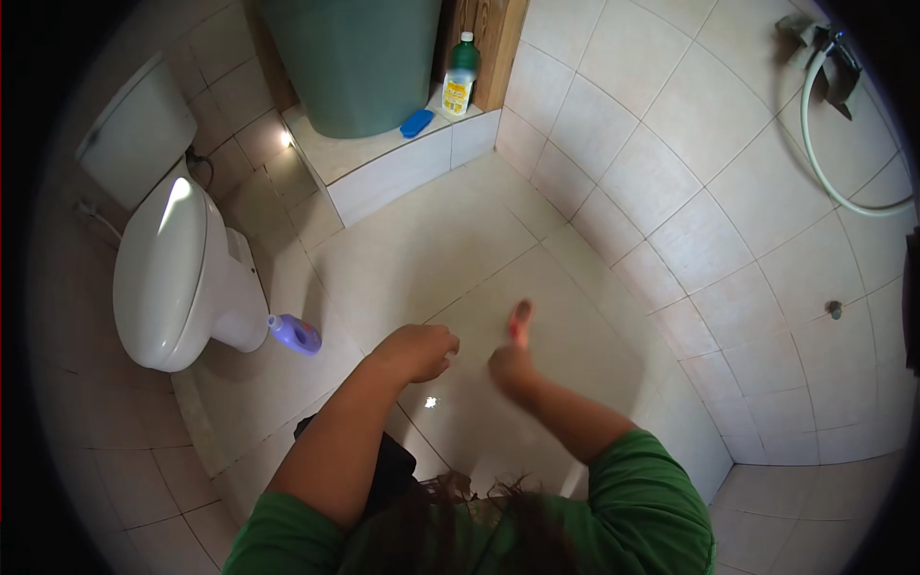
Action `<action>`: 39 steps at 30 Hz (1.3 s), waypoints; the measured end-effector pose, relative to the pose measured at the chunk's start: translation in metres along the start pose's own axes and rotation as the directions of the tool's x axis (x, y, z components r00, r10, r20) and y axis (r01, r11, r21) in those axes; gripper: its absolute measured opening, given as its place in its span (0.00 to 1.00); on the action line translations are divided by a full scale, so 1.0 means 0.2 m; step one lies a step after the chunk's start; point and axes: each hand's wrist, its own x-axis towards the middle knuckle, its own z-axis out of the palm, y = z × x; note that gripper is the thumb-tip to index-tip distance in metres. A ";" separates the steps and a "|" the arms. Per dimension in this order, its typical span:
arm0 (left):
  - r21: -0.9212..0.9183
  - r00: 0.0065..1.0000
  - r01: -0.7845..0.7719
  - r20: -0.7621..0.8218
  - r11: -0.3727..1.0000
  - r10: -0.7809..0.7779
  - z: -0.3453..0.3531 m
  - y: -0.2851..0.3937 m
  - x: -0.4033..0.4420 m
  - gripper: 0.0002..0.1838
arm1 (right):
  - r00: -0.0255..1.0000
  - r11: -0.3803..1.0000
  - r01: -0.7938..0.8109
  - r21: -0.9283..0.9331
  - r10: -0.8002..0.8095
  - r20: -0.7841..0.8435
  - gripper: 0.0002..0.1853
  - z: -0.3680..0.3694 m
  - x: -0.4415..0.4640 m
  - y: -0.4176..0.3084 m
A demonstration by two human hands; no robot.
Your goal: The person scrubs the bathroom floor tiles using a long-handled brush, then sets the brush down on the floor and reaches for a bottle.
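Note:
My right hand (513, 372) is closed around a slim reddish object with a dark tip (520, 324), held above the tiled floor. Motion blur hides what kind of thing it is. Left of it, at about the same height, my left hand (420, 353) has its fingers curled inward; whatever they may hold is hidden. The two hands are apart. Nearest to my left hand on the floor stands a purple bottle with a handle (297, 334), close to the base of the toilet.
A white toilet (158, 273) with its lid down is at left. On a tiled ledge (393, 177) stand a large green barrel (355, 67), a blue brush-like item (417, 124) and a green-capped bottle (460, 77). A shower hose (815, 153) hangs on the right wall.

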 end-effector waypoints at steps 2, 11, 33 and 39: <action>0.004 1.000 0.002 0.020 1.000 -0.002 0.02 0.00 0.00 0.14 | 0.995 0.992 -0.104 -0.078 0.103 -0.013 0.07 0.07 0.15 0.24; 0.028 1.000 0.006 0.018 1.000 -0.006 0.00 -0.03 -0.01 0.11 | 0.995 0.998 0.056 -0.033 -0.053 0.087 0.37 -0.16 0.09 -0.03; 0.052 1.000 -0.011 0.000 0.999 0.011 0.03 -0.02 0.03 0.09 | 0.968 0.964 -0.220 -0.147 0.234 0.091 0.29 0.04 0.56 0.73; 0.074 0.999 -0.018 0.036 0.997 0.015 0.03 -0.03 0.09 0.11 | 0.942 0.969 -0.240 -0.054 0.246 0.231 0.33 0.05 0.41 0.47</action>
